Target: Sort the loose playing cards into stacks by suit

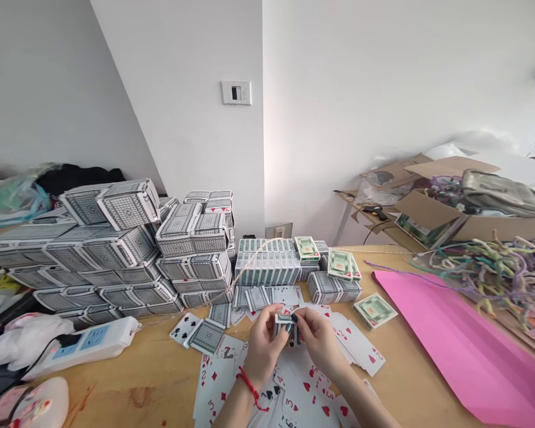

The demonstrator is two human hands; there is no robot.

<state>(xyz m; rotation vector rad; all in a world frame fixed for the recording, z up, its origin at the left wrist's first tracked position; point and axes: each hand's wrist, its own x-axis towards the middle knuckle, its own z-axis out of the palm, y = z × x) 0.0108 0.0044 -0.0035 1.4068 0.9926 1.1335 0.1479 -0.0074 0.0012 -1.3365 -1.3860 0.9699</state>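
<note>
Pack (285, 320), small, pale and marked with green along its upper end, sits between the fingertips of the left hand (266, 345) and the right hand (320, 343), just in front of both thumbs and above a spread of loose playing cards (369, 351). Both hands are closed on it: the left grips its side with bent fingers, the right pinches near the upper corner; the lower part is partly hidden. A knotted red cord (249, 389) rings the left wrist. Smooth, glossy cards fan out unevenly under the forearms on the wood-toned bench (160, 362), some face up, some showing finely patterned grey backs. Beyond the hands stands a tight row of slim green-and-white boxes (267, 264); to the left rise brick-like grey bundles (129, 205), stacked in layers. Rightward lie a flat green box (374, 310), a smooth pink sheet (463, 351) and a fuzzy tangle of coloured cords (485, 279).
</note>
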